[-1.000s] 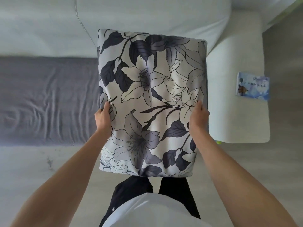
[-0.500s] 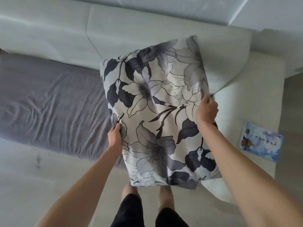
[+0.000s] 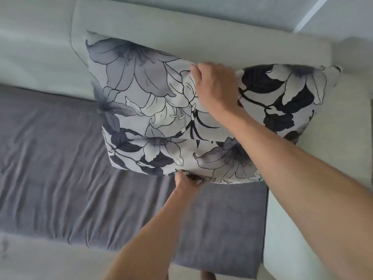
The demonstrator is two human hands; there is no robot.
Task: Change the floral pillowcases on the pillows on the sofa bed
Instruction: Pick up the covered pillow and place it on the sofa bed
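Nearest the camera, two bare forearms are reaching forward over the grey sheet (image 3: 60, 168) that is covering the seat of the sofa bed (image 3: 302, 229). Just beyond, the left hand (image 3: 186, 179) is meeting the lower edge of the floral pillow (image 3: 161, 118), its fingers (image 3: 193, 177) curling under that edge and pinching the fabric there. Farther up, the right hand (image 3: 215, 88) is lying over the top of the pillow near its middle, fingers bending over the upper edge and gripping the cover, which is puckering under them. The pillow itself is standing tilted on the sheet at the right end of the seat, its top leaning against the pale backrest (image 3: 181, 31) and its right corner nearing the pale armrest (image 3: 343, 128).

Judging by the deep crease running across its middle and the dents under both hands, the pillow is looking soft, light and easily squashed, so it is likely bending rather than holding its shape when lifted by one corner. The cover is looking like smooth woven cloth, probably sliding over the filling. Taking hold on two opposite edges, as here, is seeming soundest for moving it; for stripping the floral pillowcase, pinching the cloth alone at the open end would be better, though which edge is carrying the opening I cannot tell.
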